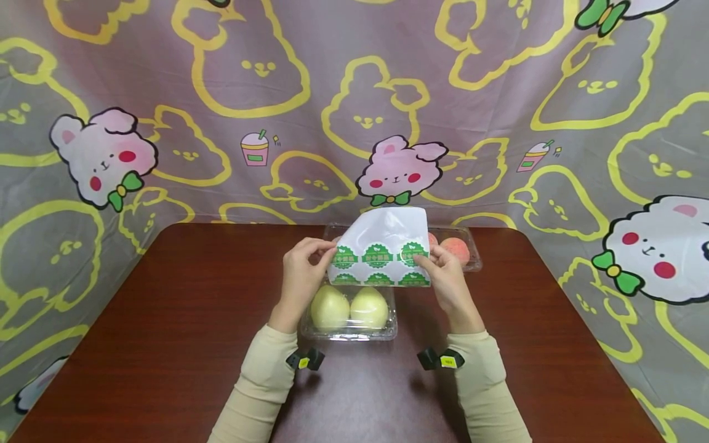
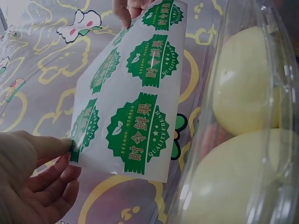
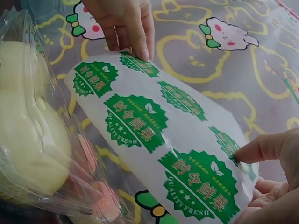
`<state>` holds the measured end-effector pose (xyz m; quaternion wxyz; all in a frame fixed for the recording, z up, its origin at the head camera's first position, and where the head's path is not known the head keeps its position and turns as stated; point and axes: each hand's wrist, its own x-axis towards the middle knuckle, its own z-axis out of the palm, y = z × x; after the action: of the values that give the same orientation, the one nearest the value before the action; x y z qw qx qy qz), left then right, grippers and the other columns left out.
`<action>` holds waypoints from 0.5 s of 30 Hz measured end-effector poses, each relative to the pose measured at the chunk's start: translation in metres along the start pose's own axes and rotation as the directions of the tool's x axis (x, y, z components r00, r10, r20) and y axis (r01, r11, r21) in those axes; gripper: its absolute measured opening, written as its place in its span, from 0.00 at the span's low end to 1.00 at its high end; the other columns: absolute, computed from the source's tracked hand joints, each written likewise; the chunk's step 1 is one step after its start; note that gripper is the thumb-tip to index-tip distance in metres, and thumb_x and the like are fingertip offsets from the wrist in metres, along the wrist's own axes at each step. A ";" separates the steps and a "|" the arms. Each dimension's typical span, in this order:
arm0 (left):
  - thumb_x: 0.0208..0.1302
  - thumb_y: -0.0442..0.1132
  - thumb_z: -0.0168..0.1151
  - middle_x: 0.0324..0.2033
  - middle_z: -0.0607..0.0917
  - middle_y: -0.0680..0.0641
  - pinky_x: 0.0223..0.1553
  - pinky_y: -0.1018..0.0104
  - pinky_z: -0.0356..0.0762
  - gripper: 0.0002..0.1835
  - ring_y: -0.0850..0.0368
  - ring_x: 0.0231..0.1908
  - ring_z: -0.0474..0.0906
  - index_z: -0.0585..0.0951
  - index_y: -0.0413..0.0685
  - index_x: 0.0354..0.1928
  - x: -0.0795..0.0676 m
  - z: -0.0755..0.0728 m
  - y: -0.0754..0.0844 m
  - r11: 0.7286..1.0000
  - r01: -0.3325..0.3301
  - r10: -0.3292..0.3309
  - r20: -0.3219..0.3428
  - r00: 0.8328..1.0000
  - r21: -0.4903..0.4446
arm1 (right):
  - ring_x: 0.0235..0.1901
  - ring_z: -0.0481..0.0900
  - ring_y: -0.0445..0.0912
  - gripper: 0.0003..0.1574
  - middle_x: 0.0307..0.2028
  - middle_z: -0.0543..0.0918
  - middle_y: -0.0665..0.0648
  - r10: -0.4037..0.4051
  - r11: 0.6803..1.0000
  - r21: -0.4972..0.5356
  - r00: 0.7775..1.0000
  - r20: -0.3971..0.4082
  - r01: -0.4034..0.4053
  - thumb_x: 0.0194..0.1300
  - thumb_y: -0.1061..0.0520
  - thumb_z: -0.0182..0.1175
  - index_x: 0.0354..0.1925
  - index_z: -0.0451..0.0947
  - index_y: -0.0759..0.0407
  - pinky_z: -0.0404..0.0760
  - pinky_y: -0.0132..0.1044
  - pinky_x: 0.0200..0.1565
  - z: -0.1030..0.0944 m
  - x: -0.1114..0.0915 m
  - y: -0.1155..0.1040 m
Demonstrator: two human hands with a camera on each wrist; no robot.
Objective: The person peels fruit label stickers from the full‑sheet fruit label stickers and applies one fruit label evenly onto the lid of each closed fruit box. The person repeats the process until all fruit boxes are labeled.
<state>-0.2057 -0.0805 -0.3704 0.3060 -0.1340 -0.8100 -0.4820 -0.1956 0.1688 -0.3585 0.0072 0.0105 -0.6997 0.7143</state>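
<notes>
Between both hands a white sheet of green fruit stickers (image 1: 379,255) is held up, its top part bent back. My left hand (image 1: 301,271) pinches the sheet's left edge between thumb and fingers. At the opposite edge my right hand (image 1: 447,280) pinches it, the thumb over a sticker, as the right wrist view shows. Just below and behind the sheet sits a clear plastic box (image 1: 349,335) of pale yellow-green round fruit (image 1: 369,307). The sheet hides part of this box. Its stickers (image 2: 138,133) read "QUALITY FRESH" in the left wrist view.
Behind the sheet, toward the table's far edge, lies another clear box (image 1: 473,249) with reddish-pink fruit (image 1: 455,249), partly hidden. The dark red-brown table (image 1: 166,344) extends to either side. A patterned cloth (image 1: 310,55) hangs behind it.
</notes>
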 end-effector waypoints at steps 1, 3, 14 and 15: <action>0.58 0.33 0.68 0.31 0.87 0.42 0.30 0.69 0.79 0.05 0.57 0.28 0.80 0.87 0.38 0.34 0.000 0.000 0.000 1.000 -0.001 0.001 0.004 1.000 0.001 | 0.27 0.83 0.31 0.19 0.24 0.84 0.36 0.008 1.000 0.008 1.000 -0.007 -0.008 0.68 0.66 0.51 0.54 0.67 0.77 0.82 0.24 0.34 0.001 0.000 0.000; 0.57 0.33 0.68 0.31 0.86 0.43 0.30 0.72 0.77 0.04 0.57 0.28 0.80 0.87 0.39 0.34 0.000 0.000 0.001 1.000 -0.005 0.005 0.006 1.000 0.004 | 0.27 0.83 0.30 0.20 0.23 0.84 0.36 0.017 1.000 0.020 1.000 -0.020 -0.016 0.68 0.66 0.52 0.55 0.67 0.76 0.82 0.24 0.33 0.003 0.000 -0.001; 0.55 0.31 0.69 0.29 0.85 0.43 0.27 0.61 0.78 0.03 0.53 0.28 0.79 0.87 0.40 0.32 0.000 0.000 -0.001 0.993 -0.117 0.118 0.000 0.993 0.020 | 0.25 0.82 0.31 0.21 0.21 0.84 0.36 0.029 0.999 -0.011 0.995 -0.093 -0.030 0.69 0.60 0.56 0.51 0.73 0.79 0.81 0.25 0.32 0.006 0.001 -0.001; 0.55 0.31 0.69 0.28 0.85 0.43 0.27 0.62 0.77 0.03 0.52 0.27 0.79 0.87 0.40 0.32 0.000 0.000 -0.002 0.992 -0.124 0.124 -0.002 0.992 0.013 | 0.25 0.82 0.31 0.20 0.20 0.84 0.37 0.030 1.000 -0.003 0.995 -0.097 -0.030 0.69 0.60 0.56 0.49 0.74 0.78 0.81 0.25 0.32 0.007 0.001 0.000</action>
<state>-0.2066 -0.0817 -0.3711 0.3373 -0.1816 -0.8029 -0.4567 -0.1966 0.1621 -0.3579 0.0306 -0.0347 -0.7001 0.7125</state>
